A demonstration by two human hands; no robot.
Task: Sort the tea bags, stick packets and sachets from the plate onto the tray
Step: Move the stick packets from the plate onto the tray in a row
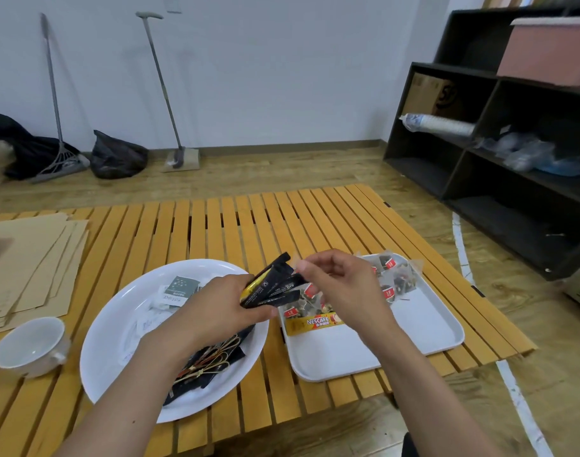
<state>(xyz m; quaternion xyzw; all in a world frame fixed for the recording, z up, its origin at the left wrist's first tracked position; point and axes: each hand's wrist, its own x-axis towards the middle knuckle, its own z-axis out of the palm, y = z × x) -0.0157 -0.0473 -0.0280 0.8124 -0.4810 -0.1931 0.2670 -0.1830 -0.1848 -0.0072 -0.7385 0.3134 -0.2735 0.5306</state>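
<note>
While both forearms reach in from the bottom edge over a slatted wooden table (216,225), the left hand (222,305) curls around a bundle of black stick packets (272,285), one of them yellow, held just above the far right rim of a white plate (117,311). The sticks fan out with their long axes slanting up and to the right, toward the tray. The right hand (344,285) hovers above the white tray (414,334) with fingers bent and its fingertips (303,267) meeting the upper ends of the sticks; whether they actually pinch one is hard to make out. On the tray's far end lie clear tea bags (394,278) with red tags, partly hidden behind the right hand, and a yellow Nescafe stick packet (315,323) lying crosswise beside them. Left on the plate are white and grey sachets (179,288) and dark packets tied with cord (209,361), half covered by the left wrist. A white cup (31,347) stands left of the plate, near stacked brown paper (31,262).
</note>
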